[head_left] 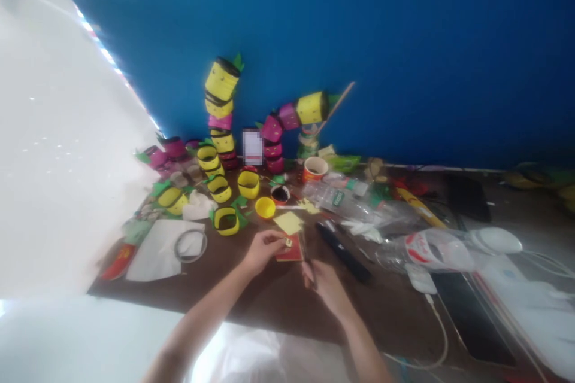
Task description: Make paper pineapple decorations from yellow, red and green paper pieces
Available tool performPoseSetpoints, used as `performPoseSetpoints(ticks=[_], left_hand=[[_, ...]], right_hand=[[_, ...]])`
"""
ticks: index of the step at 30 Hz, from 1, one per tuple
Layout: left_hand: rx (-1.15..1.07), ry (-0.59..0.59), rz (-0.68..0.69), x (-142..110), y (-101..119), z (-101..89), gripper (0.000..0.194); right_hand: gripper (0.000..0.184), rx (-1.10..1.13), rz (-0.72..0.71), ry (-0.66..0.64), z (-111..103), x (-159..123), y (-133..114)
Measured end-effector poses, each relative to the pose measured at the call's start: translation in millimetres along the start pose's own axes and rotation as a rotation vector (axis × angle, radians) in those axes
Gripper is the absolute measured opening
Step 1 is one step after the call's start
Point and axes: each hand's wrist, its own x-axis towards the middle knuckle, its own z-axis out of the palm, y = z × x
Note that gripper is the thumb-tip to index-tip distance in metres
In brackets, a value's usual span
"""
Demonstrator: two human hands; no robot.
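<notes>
Apparently at a delicate step calling for steadiness next, the left grip (pixel 266 248) pinches a small dark-marked yellow piece (pixel 288 242) over a flat red rectangle (pixel 293 253), the right grip (pixel 322 283) nearby holding a slim tool (pixel 303 244).

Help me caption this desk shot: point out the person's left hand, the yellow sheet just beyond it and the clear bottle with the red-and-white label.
Left hand (pixel 262 251): head view, back of the hand.
Yellow sheet (pixel 288 223): head view, middle of its upper face.
Clear bottle (pixel 418 249): head view, on its label.
</notes>
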Motion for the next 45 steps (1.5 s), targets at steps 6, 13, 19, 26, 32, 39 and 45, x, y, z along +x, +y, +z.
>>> performPoseSetpoints(ticks=[6,13,19,26,32,39,45], left_hand=[[-0.111,0.101,0.027,-0.2,0.2,8.8,0.028],[-0.138,0.151,0.024,-6.7,-1.5,14.2,0.027],[-0.135,0.156,0.051,-8.0,-6.8,12.9,0.024],[-0.097,0.077,0.071,-12.8,-5.8,12.8,0.022],[-0.076,0.056,0.082,-13.1,-4.8,12.6,0.021],[-0.068,0.067,0.076,-10.6,-8.7,10.0,0.024],[-0.07,0.077,0.073,-10.8,-8.9,10.3,0.024]], right_hand=[[0.04,0.003,-0.014,-0.11,8.6,-10.2,-1.3],[0.039,0.008,-0.036,-0.14,14.2,-6.9,-0.8],[0.04,0.023,-0.044,-0.116,17.3,-5.4,-6.5],[0.039,0.095,0.005,-0.115,18.6,-0.9,-1.7],[0.04,0.136,0.013,-0.131,18.0,1.0,5.9],[0.04,0.137,0.011,-0.14,16.0,-0.8,3.7],[0.042,0.127,0.006,-0.139,15.5,-1.7,-1.6]])
